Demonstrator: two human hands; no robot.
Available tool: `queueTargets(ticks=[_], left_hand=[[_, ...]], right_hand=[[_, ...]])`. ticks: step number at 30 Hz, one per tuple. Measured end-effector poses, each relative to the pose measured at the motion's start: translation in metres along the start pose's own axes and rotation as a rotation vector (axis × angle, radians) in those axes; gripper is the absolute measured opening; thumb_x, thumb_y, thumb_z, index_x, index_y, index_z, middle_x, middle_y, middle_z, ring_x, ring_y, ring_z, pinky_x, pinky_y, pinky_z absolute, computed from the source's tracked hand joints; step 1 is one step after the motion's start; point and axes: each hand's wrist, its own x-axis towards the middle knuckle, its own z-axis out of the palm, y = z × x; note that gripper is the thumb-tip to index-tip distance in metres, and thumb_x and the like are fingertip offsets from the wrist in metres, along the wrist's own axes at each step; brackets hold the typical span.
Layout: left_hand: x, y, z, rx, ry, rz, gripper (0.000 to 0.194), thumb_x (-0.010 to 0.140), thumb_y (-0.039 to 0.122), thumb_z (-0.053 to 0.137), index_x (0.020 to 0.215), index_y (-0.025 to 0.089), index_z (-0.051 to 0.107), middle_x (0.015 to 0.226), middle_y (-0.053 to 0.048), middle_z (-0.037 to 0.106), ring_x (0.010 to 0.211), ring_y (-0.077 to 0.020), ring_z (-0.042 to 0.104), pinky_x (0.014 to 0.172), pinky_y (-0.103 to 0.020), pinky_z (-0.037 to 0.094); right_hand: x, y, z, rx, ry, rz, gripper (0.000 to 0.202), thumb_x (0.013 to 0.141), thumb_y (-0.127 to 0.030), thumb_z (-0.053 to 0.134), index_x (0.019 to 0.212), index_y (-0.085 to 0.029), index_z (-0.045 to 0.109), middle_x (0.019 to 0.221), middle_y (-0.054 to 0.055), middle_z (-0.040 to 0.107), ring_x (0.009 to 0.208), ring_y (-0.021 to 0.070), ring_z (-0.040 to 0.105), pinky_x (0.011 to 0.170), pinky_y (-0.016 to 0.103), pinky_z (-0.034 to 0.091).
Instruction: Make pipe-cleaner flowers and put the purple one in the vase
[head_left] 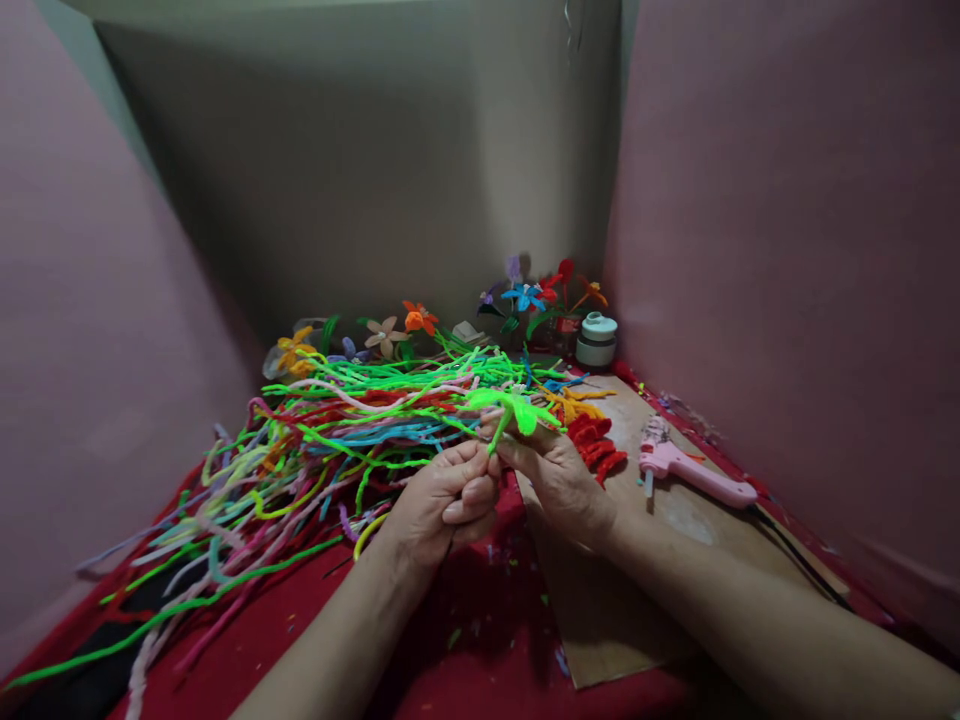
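A bright green pipe-cleaner flower [527, 414] is held up between my two hands, its petals at the top and a short green stem pointing down. The fingers of my left hand [459, 490] pinch the lower end of that stem. My right hand [559, 480] closes around the flower just under its petals, with thumb and fingers meeting near the stem. Behind the hands lies a big heap of loose pipe cleaners [390, 400] in green, pink, blue, red and yellow.
A pink glue gun [694, 473] lies on a brown board [607, 620], near red pipe-cleaner pieces [596, 448] and orange ones [577, 402]. Finished flowers [525, 296] stand at the back beside a pale lidded jar [597, 342]. Red cloth [480, 640] covers the table.
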Motion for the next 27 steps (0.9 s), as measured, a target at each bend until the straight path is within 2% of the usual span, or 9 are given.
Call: queueTargets(ticks=[4, 8, 10, 12, 15, 17, 20, 23, 27], left_hand=[[0.0, 0.001, -0.002, 0.018, -0.012, -0.027, 0.015, 0.082, 0.026, 0.056, 0.074, 0.014, 0.057, 0.044, 0.01, 0.035, 0.03, 0.0, 0.007, 0.026, -0.012, 0.021], [0.003, 0.002, 0.007, 0.25, 0.14, 0.029, 0.019, 0.08, 0.033, 0.057, 0.074, 0.015, 0.057, 0.045, 0.007, 0.043, 0.03, -0.0021, 0.02, 0.031, -0.015, 0.021], [0.003, 0.0, 0.011, 0.489, 0.269, 0.121, 0.022, 0.079, 0.036, 0.058, 0.071, 0.015, 0.057, 0.049, 0.004, 0.048, 0.035, -0.0045, 0.032, 0.036, -0.017, 0.024], [0.003, -0.004, 0.013, 0.777, 0.383, 0.265, 0.021, 0.077, 0.033, 0.06, 0.065, 0.016, 0.056, 0.053, 0.003, 0.051, 0.044, -0.007, 0.04, 0.043, -0.019, 0.029], [0.003, -0.011, 0.013, 1.047, 0.476, 0.457, 0.017, 0.075, 0.026, 0.061, 0.061, 0.018, 0.057, 0.052, 0.004, 0.047, 0.05, -0.0085, 0.038, 0.051, -0.02, 0.029], [0.003, -0.013, 0.012, 1.037, 0.506, 0.475, 0.016, 0.075, 0.024, 0.06, 0.06, 0.019, 0.058, 0.05, 0.004, 0.045, 0.048, -0.0088, 0.036, 0.05, -0.02, 0.028], [0.005, -0.011, 0.013, 0.861, 0.508, 0.382, 0.016, 0.075, 0.026, 0.059, 0.061, 0.018, 0.06, 0.048, 0.005, 0.045, 0.045, -0.0086, 0.036, 0.046, -0.02, 0.028], [0.006, -0.006, 0.018, 0.702, 0.478, 0.281, 0.017, 0.072, 0.027, 0.061, 0.058, 0.016, 0.06, 0.045, 0.005, 0.046, 0.04, -0.0078, 0.036, 0.041, -0.02, 0.026], [0.005, -0.002, 0.023, 0.625, 0.465, 0.23, 0.018, 0.07, 0.027, 0.063, 0.056, 0.015, 0.059, 0.044, 0.005, 0.048, 0.038, -0.006, 0.036, 0.038, -0.019, 0.023]], right_hand=[[0.0, 0.007, -0.001, 0.105, -0.028, 0.045, 0.013, 0.08, -0.031, 0.061, 0.083, -0.02, 0.066, 0.07, -0.001, 0.059, 0.067, 0.012, 0.054, 0.07, 0.027, 0.045], [-0.001, 0.013, -0.001, 0.213, 0.056, 0.159, 0.01, 0.077, -0.028, 0.063, 0.079, -0.018, 0.063, 0.063, -0.002, 0.057, 0.056, 0.0104, 0.053, 0.06, 0.025, 0.045], [0.0, 0.014, 0.0, 0.237, 0.101, 0.195, 0.012, 0.075, -0.029, 0.064, 0.078, -0.018, 0.062, 0.061, -0.003, 0.056, 0.052, 0.0103, 0.051, 0.055, 0.025, 0.043], [0.0, 0.013, 0.0, 0.221, 0.149, 0.191, 0.014, 0.072, -0.029, 0.067, 0.077, -0.017, 0.062, 0.066, -0.002, 0.058, 0.057, 0.0109, 0.052, 0.057, 0.024, 0.044], [0.0, 0.008, 0.0, 0.155, 0.158, 0.149, 0.013, 0.073, -0.029, 0.068, 0.078, -0.017, 0.064, 0.074, -0.001, 0.061, 0.067, 0.0114, 0.054, 0.064, 0.024, 0.044], [0.0, 0.005, 0.002, 0.115, 0.118, 0.124, 0.014, 0.076, -0.031, 0.065, 0.082, -0.019, 0.065, 0.075, 0.0, 0.062, 0.066, 0.0121, 0.054, 0.064, 0.025, 0.044], [-0.001, 0.001, 0.005, 0.101, 0.076, 0.091, 0.018, 0.078, -0.035, 0.062, 0.086, -0.02, 0.065, 0.07, 0.0, 0.061, 0.06, 0.0134, 0.054, 0.059, 0.027, 0.046], [-0.002, 0.004, 0.004, 0.141, 0.048, 0.125, 0.022, 0.079, -0.04, 0.06, 0.08, -0.019, 0.062, 0.059, -0.002, 0.055, 0.052, 0.0124, 0.051, 0.051, 0.026, 0.045], [-0.001, 0.011, 0.001, 0.137, 0.062, 0.162, 0.024, 0.08, -0.041, 0.059, 0.076, -0.017, 0.062, 0.057, -0.002, 0.054, 0.052, 0.0115, 0.051, 0.052, 0.025, 0.045]])
